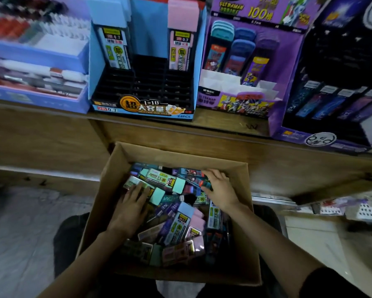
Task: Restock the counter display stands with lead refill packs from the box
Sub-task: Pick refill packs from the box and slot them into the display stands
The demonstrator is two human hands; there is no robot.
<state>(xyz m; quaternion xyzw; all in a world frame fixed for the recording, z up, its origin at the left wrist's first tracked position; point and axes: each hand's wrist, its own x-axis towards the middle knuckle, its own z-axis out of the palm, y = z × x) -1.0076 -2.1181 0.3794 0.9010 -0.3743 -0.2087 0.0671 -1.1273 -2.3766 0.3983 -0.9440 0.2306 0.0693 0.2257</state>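
An open cardboard box [118,160] sits below the counter, holding several loose lead refill packs [180,224] in blue, pink, mint and purple. My left hand [130,205] lies flat on the packs at the box's left side, fingers spread. At the far right corner my right hand [218,188] curls its fingers round a dark red-and-teal pack [203,181]. On the counter a blue display stand [142,82] holds one blue-topped pack [114,48] and one pink-topped pack [180,50], with bare black slots between and in front.
A purple display stand [245,67] with several cartoon-printed packs stands right of the blue one. A dark stand [335,87] is at the far right. Pen trays [36,61] are at the left. The wooden counter edge [202,127] runs above the box.
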